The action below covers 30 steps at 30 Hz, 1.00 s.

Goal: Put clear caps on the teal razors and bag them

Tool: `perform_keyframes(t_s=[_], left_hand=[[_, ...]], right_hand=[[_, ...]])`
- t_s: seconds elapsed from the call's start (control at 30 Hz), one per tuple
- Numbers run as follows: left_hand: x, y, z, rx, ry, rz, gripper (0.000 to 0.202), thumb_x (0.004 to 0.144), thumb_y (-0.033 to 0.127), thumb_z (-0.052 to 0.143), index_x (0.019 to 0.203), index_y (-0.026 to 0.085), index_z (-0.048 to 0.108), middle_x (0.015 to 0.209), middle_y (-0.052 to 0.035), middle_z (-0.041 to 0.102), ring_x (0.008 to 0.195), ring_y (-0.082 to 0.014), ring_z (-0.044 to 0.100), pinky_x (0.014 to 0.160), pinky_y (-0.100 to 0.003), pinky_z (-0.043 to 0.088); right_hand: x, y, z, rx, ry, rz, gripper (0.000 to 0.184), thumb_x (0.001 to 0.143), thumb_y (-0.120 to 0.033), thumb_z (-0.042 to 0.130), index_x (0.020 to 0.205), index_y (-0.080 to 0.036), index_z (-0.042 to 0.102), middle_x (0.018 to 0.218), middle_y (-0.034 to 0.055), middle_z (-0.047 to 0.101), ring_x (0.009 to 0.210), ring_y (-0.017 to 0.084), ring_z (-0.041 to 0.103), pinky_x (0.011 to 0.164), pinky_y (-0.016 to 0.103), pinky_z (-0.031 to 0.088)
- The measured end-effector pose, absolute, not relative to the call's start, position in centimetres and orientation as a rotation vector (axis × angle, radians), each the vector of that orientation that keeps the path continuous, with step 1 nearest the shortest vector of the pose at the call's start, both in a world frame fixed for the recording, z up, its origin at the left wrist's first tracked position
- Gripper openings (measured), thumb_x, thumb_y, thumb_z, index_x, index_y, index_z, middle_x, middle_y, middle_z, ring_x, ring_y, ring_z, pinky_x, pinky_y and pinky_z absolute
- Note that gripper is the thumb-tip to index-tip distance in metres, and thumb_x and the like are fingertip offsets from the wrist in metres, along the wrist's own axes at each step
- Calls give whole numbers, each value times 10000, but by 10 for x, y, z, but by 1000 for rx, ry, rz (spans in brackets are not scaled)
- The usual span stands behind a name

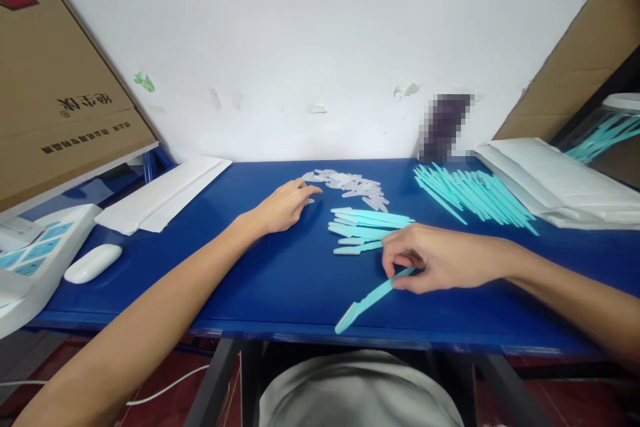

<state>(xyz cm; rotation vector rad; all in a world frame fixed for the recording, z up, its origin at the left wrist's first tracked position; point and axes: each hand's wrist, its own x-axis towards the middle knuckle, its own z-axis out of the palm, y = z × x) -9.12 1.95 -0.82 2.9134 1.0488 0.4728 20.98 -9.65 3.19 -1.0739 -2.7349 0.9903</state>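
In my right hand (425, 259) is a turquoise eyebrow razor (369, 298), pinched by the end of its handle. Its blade end points toward the table's front edge, down and to the left. Just behind that hand lies a small group of similar razors (365, 219), their blade ends to the left. My left hand (287, 205) reaches to the left end of a pile of small translucent blade caps (350, 183). Its index finger is stretched out, and one cap (311, 201) shows beside the fingertips. No object can be made out between those fingers.
More turquoise sticks (473, 195) are heaped at the right. White padded envelopes (565, 180) lie beyond them, near a clear tub (607, 127). On the left are white paper sheets (163, 193), a white oval case (93, 263) and a white tray (65, 233). Cardboard (65, 80) stands behind.
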Motion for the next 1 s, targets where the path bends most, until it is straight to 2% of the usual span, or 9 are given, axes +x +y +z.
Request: perform_keyframes(t_s=[0.07,0.2,0.33,0.43,0.6,0.8,1.0], left_hand=[[-92,20,-10,2918,1054,478,388,985,183,394,1306,156,610,979,-114,597,868,-229,608,776,-336,509],[-91,18,-7,2901,1043,565,349,1013,245,368,1176,156,664,1020,-117,582,870,-213,613,808,-340,523],[-85,10,3,2843,1049,710,248,1005,280,437,1053,174,656,994,-99,669,883,-229,638,817,-372,519],[-77,4,7,2513,1039,967,173,963,331,566,981,181,649,930,-70,742,871,-219,687,799,-355,535],[-69,1,6,1935,849,1110,272,856,407,727,914,154,643,892,-89,769,902,-237,749,827,-350,575],[-68,0,3,1822,771,1046,284,840,403,761,919,151,655,891,-88,770,961,-252,754,891,-378,573],[-69,1,1,1880,767,1039,313,869,447,729,945,153,658,940,-95,766,973,-251,748,894,-375,562]], right_hand=[[211,-96,32,-1072,-2755,976,131,858,-316,650,798,-200,656,708,-30,455,593,103,421,570,252,352],[213,-96,31,-1095,-2803,835,127,870,-322,613,801,-215,615,725,-27,482,631,119,445,621,266,368],[216,-95,31,-1084,-2730,627,127,849,-276,593,739,-219,567,642,-34,486,638,136,446,719,305,384],[219,-93,30,-1112,-2552,521,152,843,-280,577,701,-227,560,540,-33,432,630,159,426,665,304,364],[226,-85,24,-1172,-2282,533,172,827,-281,570,671,-228,521,516,-46,407,556,135,396,552,279,309],[229,-79,20,-1170,-2254,615,107,832,-241,561,733,-213,534,563,-52,473,539,109,385,534,260,297],[228,-79,20,-1186,-2267,706,114,848,-262,562,751,-220,518,561,-62,455,527,108,356,519,252,289]])
